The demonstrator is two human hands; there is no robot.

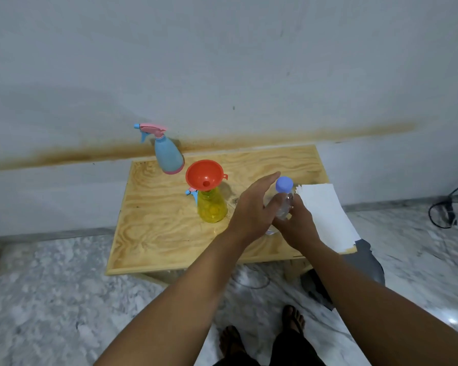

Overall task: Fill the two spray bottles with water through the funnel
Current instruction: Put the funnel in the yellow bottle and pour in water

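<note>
Right hand (298, 223) grips water bottle (284, 199); left hand (251, 207) spread beside; paper stack (325, 212) near.

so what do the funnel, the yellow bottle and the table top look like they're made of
Funnel: likely plastic, smooth orange, moulded tab on its rim. Yellow bottle: translucent plastic, since light shows through its wall. Table top: pale wood, probably plywood, given the broad swirling grain; the finish looks matt.

Right hand (298, 223) gripping capped water bottle (284, 199), left hand (251, 207) flat against it, right of funnel (205, 177) seated in yellow spray bottle (212, 207); blue spray bottle (168, 157) behind funnel.
</note>
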